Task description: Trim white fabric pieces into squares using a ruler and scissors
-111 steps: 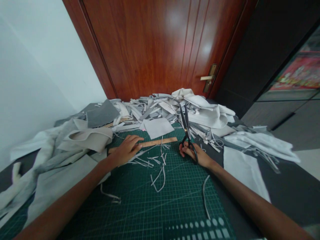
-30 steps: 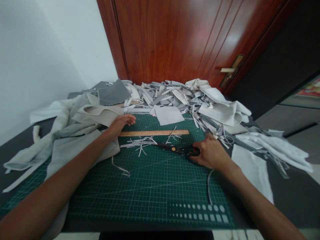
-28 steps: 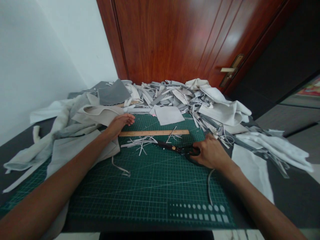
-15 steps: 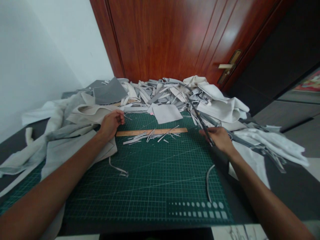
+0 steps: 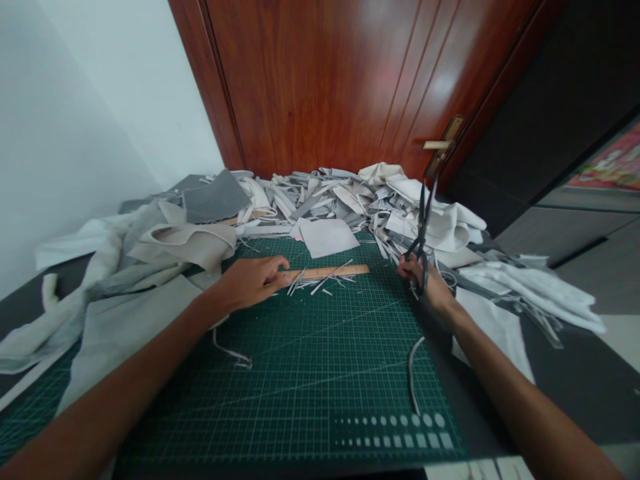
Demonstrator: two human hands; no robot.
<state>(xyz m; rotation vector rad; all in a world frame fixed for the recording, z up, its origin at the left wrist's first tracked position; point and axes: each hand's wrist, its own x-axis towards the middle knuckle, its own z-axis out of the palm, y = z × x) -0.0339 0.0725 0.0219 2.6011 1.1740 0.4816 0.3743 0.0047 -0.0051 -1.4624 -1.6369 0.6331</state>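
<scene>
My right hand (image 5: 425, 283) grips black scissors (image 5: 423, 223) by the handles at the right edge of the green cutting mat (image 5: 300, 380); the blades point up and are slightly apart. My left hand (image 5: 250, 283) lies flat with fingers stretched over the left end of a wooden ruler (image 5: 330, 272) on the mat. Several thin grey fabric slivers (image 5: 320, 281) lie across and in front of the ruler. A white fabric square (image 5: 327, 237) sits just beyond the ruler.
A big heap of grey and white fabric scraps (image 5: 360, 200) fills the far side before a red-brown door (image 5: 340, 80). Beige and grey cloth (image 5: 165, 247) is piled at the left. White pieces (image 5: 530, 287) lie at the right. Loose strips (image 5: 413, 373) rest on the mat.
My right hand lifted the scissors off the mat and turned them blades up at the right edge. My left hand moved from the cloth pile onto the ruler's left end.
</scene>
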